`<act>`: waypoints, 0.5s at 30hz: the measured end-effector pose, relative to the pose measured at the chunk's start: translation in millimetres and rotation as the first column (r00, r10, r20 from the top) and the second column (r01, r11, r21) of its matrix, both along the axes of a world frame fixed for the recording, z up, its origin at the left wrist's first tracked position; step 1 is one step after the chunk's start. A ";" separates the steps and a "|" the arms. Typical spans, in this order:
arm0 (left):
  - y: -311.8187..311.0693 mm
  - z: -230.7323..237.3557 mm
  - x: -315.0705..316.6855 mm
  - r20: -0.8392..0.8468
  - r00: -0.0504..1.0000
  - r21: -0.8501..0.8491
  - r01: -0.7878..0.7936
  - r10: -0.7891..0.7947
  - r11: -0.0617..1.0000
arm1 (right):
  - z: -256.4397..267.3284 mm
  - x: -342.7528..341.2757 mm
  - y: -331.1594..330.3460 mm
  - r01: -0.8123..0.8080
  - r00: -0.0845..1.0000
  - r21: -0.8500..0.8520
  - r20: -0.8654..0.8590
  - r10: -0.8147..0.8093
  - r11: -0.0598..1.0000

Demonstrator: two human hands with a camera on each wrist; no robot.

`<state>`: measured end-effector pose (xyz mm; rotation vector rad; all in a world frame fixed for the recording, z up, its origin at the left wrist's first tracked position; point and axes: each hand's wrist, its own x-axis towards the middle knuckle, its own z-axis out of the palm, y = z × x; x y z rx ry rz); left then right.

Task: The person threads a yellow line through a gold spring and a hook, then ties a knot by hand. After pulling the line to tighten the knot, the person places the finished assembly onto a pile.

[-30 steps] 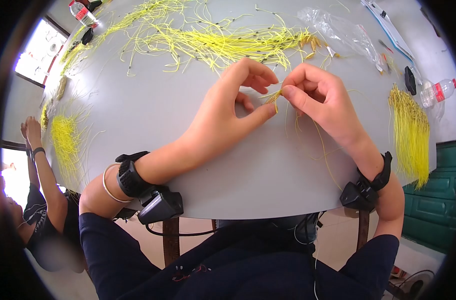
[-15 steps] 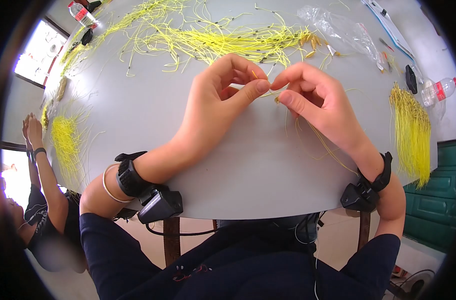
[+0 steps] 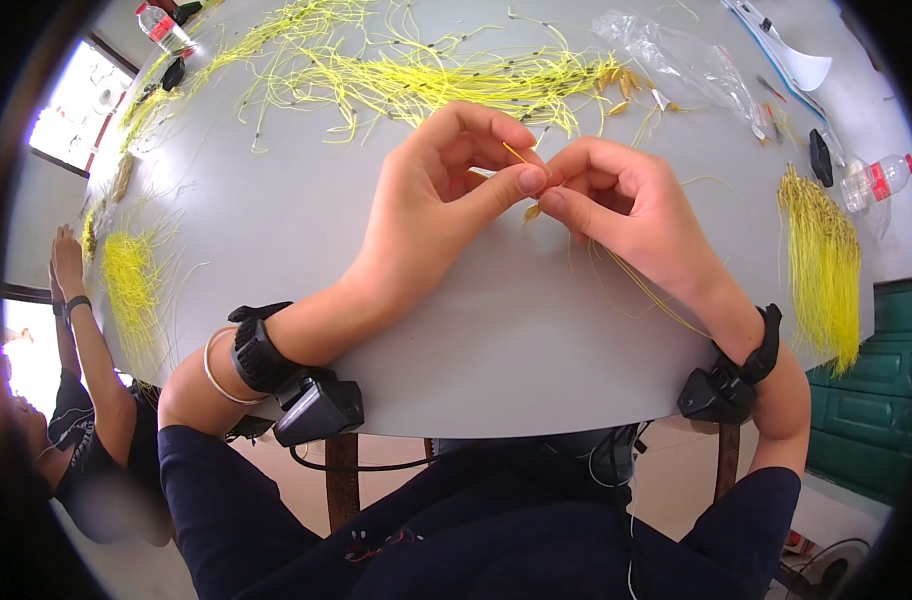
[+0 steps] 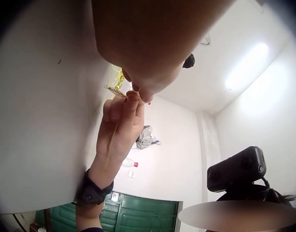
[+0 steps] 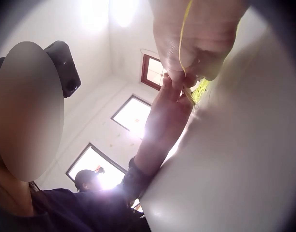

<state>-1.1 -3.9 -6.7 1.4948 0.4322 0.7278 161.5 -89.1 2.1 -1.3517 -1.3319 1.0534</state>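
Note:
Thumb and forefinger of the left hand (image 3: 431, 190) pinch a thin yellow cord (image 3: 514, 152), whose end sticks up above the fingertips. Against them, the right hand (image 3: 641, 205) pinches the same small work between thumb and forefinger. Just below the meeting fingertips hangs a small golden coiled piece (image 3: 532, 212); in the left wrist view this coil (image 4: 116, 91) points away from the fingers, a small loop at its tip. Yellow strands (image 3: 646, 285) trail from under the right hand toward its wrist. The fingertips hide where cord and coil meet.
Long yellow cords (image 3: 446, 85) spread across the table's far side, near a clear plastic bag (image 3: 676, 65). Yellow bundles lie at the right (image 3: 821, 270) and left (image 3: 134, 280). A bottle (image 3: 876, 184) stands by the right edge; another person's arm (image 3: 91, 320) is at left.
The left hand has moved up and its thumb and forefinger have closed on the cord. The right hand has shifted slightly left to meet it, and the coil now hangs below the fingertips.

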 end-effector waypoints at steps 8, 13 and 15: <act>-0.6 0.8 0.6 0.013 1.000 0.006 -0.010 0.010 1.000 | 0.2 0.8 0.6 -0.020 1.000 -0.036 -0.022 0.020 0.999; 0.0 -0.7 1.3 -0.011 1.000 0.028 -0.015 0.016 0.999 | 1.4 1.8 -0.1 -0.014 0.998 -0.009 -0.060 0.014 1.000; -0.6 -1.6 1.5 -0.018 1.000 0.041 -0.014 0.014 0.999 | 0.5 2.4 0.8 -0.021 0.999 0.009 -0.035 0.021 1.000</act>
